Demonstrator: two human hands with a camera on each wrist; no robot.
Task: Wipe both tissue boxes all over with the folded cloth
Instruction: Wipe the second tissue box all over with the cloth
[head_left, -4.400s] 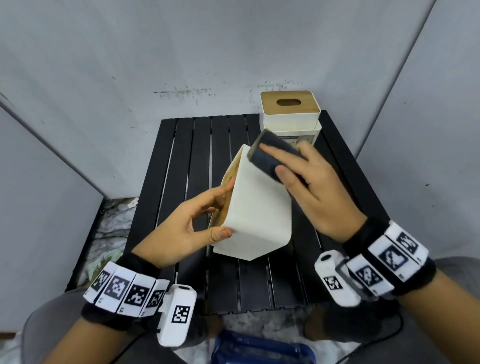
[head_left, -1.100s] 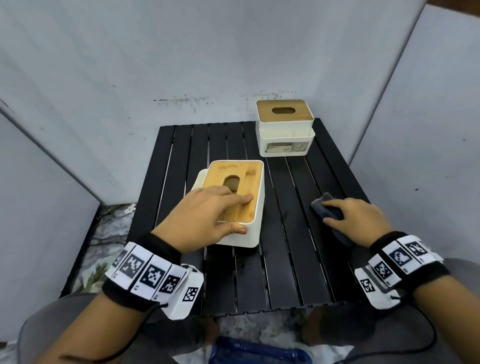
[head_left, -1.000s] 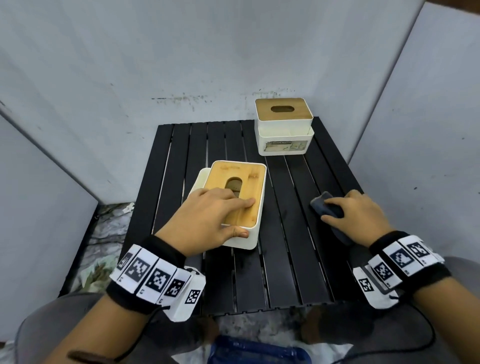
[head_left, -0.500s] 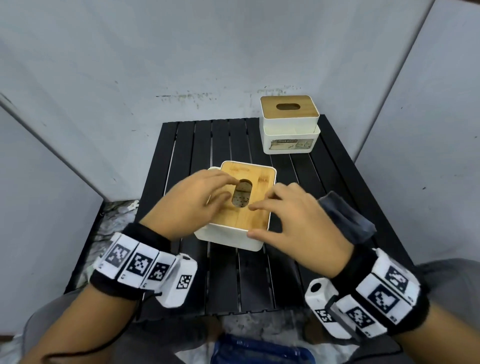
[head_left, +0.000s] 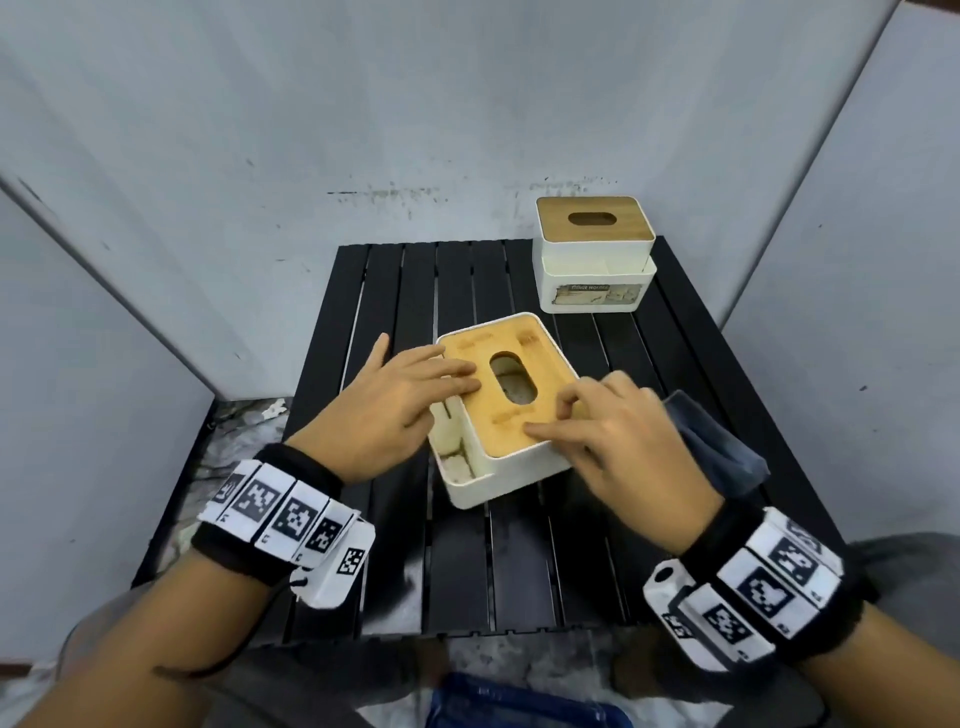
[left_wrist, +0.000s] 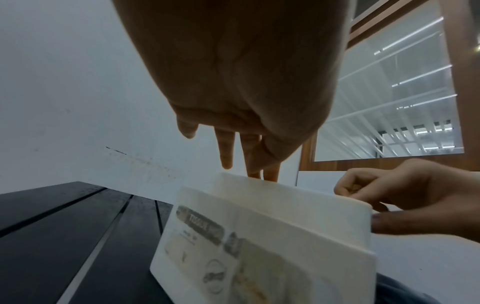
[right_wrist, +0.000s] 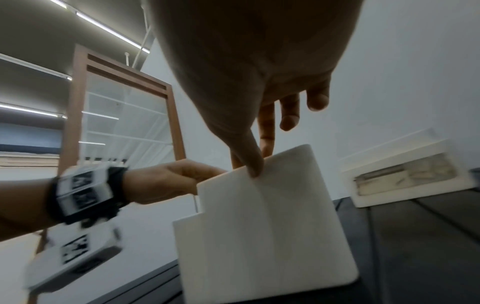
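wooden lid (head_left: 511, 392) is under both hands. the left hand (head_left: 387, 402) lays flat, straight fingers (head_left: 447, 376) on its left edge and holds nothing. the right hand (head_left: 618, 441) has its thumb on the near edge and bent fingers on top, so it seems to pinch the near tissue box (head_left: 501, 457) at that corner. i think both hands are turning or steadying the box so a new side can be wiped.

the folded cloth (head_left: 719, 449) lies on the black table (head_left: 467, 571), just right of the right hand, with no hand on it. the far tissue box (head_left: 595, 260) stands at the back right corner, well apart.

only the left wrist view shows the sticker on the box's side pocket (left_wrist: 207, 232). the right wrist view shows a plain white side (right_wrist: 262, 222). only the head view shows the cloth.
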